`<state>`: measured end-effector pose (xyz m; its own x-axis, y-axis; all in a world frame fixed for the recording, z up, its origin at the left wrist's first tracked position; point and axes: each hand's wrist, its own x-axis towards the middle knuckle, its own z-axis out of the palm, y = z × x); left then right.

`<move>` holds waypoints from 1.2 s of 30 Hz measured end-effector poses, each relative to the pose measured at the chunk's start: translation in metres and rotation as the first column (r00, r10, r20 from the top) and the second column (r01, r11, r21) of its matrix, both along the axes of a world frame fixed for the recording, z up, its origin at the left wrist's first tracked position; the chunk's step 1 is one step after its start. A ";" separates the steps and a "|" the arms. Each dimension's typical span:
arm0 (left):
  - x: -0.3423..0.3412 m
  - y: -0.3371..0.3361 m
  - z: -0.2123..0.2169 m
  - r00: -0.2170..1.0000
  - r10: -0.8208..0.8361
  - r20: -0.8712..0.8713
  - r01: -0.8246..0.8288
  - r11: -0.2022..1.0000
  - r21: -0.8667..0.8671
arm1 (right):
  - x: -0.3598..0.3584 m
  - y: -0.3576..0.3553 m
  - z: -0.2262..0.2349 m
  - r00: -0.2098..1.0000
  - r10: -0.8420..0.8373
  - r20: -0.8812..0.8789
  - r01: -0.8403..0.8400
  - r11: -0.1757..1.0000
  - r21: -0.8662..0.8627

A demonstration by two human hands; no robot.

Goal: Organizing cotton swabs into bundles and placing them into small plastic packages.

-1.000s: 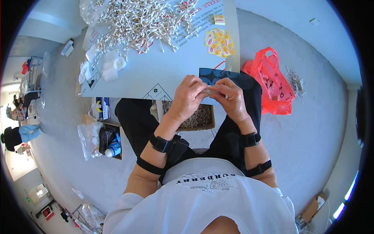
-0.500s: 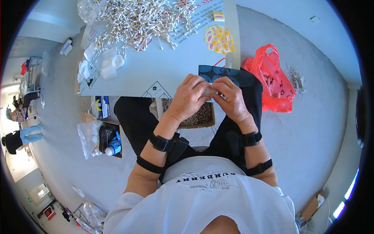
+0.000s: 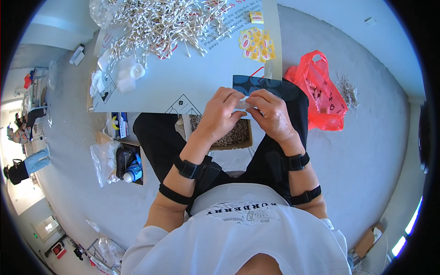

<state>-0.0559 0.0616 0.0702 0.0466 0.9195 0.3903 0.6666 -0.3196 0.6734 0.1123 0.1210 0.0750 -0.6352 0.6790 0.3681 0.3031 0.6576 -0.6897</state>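
Observation:
My left hand (image 3: 221,114) and my right hand (image 3: 272,113) meet at the near edge of a white board used as a table (image 3: 183,82). Between their fingertips they pinch a small clear plastic packet (image 3: 244,105). Just beyond the hands lies a dark blue patterned sheet (image 3: 263,86). A big heap of cotton swabs (image 3: 160,23) covers the far part of the board. A cluster of small yellow sachets (image 3: 256,41) lies at the far right of the board.
A red plastic bag (image 3: 321,94) sits on the floor to the right. Under the board an open cardboard box (image 3: 231,135) holds small pale pieces. On the left floor stand boxes with a bottle (image 3: 133,172) and plastic bags (image 3: 103,158). White cloth and a tape roll (image 3: 130,73) lie on the board's left.
Both hands have stayed together at the board's edge, with only small finger movements on the packet.

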 end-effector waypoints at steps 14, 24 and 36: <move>-0.001 0.001 -0.008 0.973 -0.004 -0.229 0.024 0.996 0.086 | -0.004 0.000 0.004 0.994 -0.081 0.071 0.072 0.989 0.127; -0.001 0.015 -0.001 0.978 -0.008 -0.206 0.040 0.987 0.155 | -0.011 0.002 -0.011 0.999 -0.052 -0.014 0.053 0.993 0.103; -0.026 0.011 0.004 0.991 0.116 -0.070 -0.109 0.989 0.104 | -0.009 0.009 -0.015 0.996 -0.080 -0.037 0.081 0.997 0.014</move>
<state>-0.0814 0.0726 0.0739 -0.0220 0.8770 0.4800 0.7500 -0.3030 0.5879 0.1029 0.1305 0.0601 -0.5646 0.7215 0.4008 0.3303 0.6425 -0.6914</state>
